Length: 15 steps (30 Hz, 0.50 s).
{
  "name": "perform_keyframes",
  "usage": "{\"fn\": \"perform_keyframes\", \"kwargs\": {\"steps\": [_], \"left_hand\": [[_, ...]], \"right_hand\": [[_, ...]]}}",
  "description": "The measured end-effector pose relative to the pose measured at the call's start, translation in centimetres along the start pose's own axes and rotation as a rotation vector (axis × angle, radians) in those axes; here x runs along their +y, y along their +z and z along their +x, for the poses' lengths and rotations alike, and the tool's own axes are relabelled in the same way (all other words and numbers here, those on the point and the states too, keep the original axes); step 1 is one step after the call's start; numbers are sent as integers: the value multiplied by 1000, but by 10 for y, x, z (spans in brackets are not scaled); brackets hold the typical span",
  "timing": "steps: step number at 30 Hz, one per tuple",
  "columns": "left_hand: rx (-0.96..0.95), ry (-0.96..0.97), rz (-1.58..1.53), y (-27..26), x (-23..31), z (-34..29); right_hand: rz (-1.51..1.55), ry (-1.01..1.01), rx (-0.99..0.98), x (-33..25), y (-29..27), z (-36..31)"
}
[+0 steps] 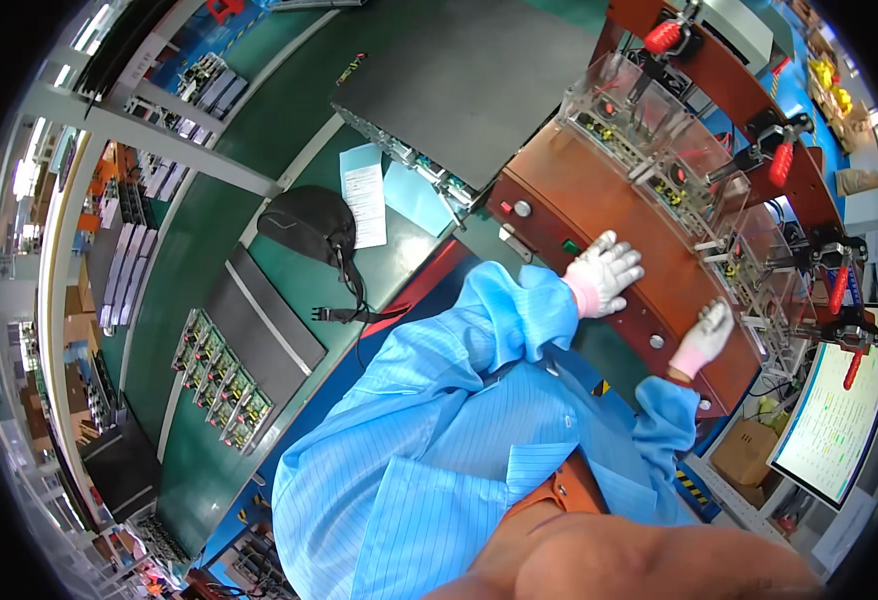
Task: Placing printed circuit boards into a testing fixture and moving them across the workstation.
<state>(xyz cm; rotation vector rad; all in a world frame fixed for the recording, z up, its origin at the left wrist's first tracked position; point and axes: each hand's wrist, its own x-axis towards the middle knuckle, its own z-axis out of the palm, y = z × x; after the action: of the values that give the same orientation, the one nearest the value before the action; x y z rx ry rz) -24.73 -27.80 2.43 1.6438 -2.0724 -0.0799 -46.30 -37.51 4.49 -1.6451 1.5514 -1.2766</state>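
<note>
Left grip (pixel 604 274) and right grip (pixel 705 336) rest on a brown fixture (pixel 599 185).

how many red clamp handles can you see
4: first handle near the top of the brown frame; second handle below and right; third handle farther down; fourth handle lowest, in front of the screen. Others may be hidden.

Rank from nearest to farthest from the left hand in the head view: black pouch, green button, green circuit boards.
1. Green button: just left of the left hand, on the brown fixture.
2. Black pouch: left, on the green table.
3. Green circuit boards: farther left.
</note>
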Motion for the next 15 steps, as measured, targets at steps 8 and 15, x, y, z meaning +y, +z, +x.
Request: {"fn": "perform_keyframes", "kwargs": {"steps": [8, 15], "left_hand": [[91, 17, -15, -29, -59, -36], [138, 90, -153, -36, -81, -53]], "right_hand": [[-652, -143, 33, 2, 48, -4], [-768, -89, 34, 3, 57, 5]]}}
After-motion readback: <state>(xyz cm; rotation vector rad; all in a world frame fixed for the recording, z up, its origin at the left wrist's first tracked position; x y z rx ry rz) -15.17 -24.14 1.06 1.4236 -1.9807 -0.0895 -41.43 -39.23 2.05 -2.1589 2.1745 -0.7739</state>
